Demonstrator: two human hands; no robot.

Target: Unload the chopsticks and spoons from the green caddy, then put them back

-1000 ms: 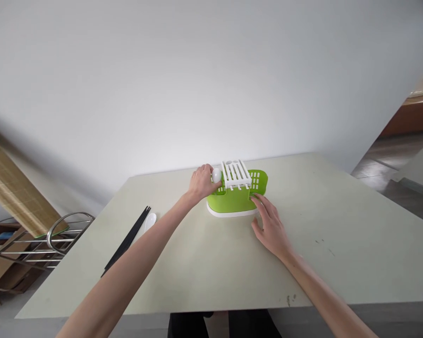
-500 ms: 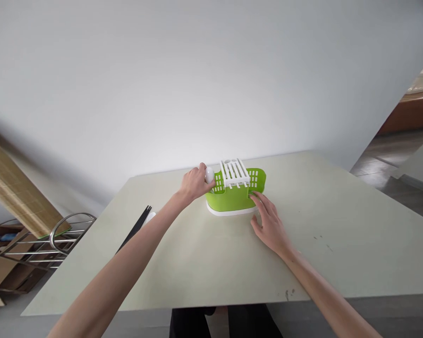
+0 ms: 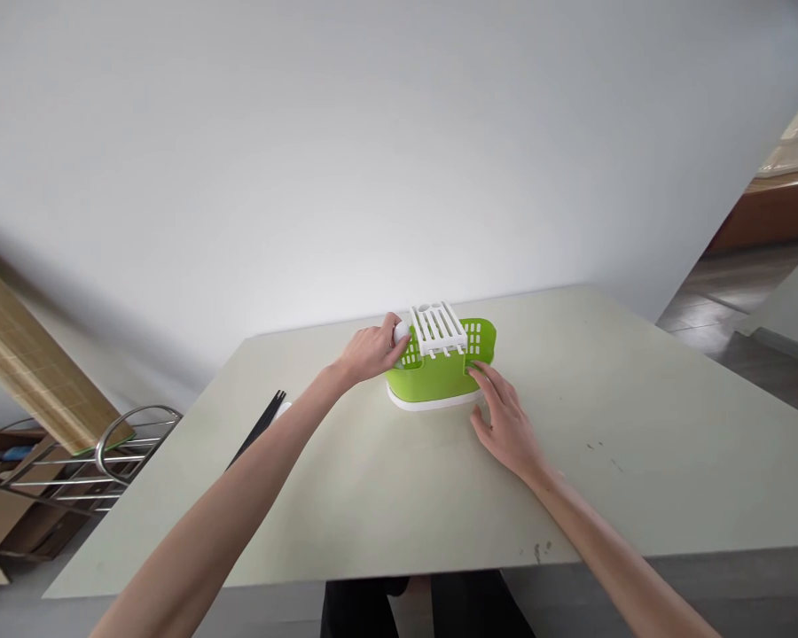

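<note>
A green slotted cutlery holder (image 3: 432, 385) with a white base stands near the back of the table. A white slatted rack (image 3: 440, 328) with small hooks bridges its middle. At the holder's left end, my left hand (image 3: 371, 351) is closed on a white spoon (image 3: 401, 332). Only the spoon's rounded bowl shows, upright; its lower part is hidden by the hand and the holder's wall. My right hand (image 3: 505, 430) touches the holder's front right rim with its fingertips. Its fingers are stretched and the thumb is apart, off the holder.
Black chopsticks (image 3: 258, 427) lie on the table (image 3: 399, 496) at the left, a white piece (image 3: 283, 408) beside them, partly behind my left forearm. A wall rises behind the table. On the floor at left are a metal rack (image 3: 133, 450) and a slanted bamboo-like board (image 3: 40, 354).
My left hand has shifted slightly right with the spoon, which sits a little lower at the holder's left end. My right hand keeps its place against the rim.
</note>
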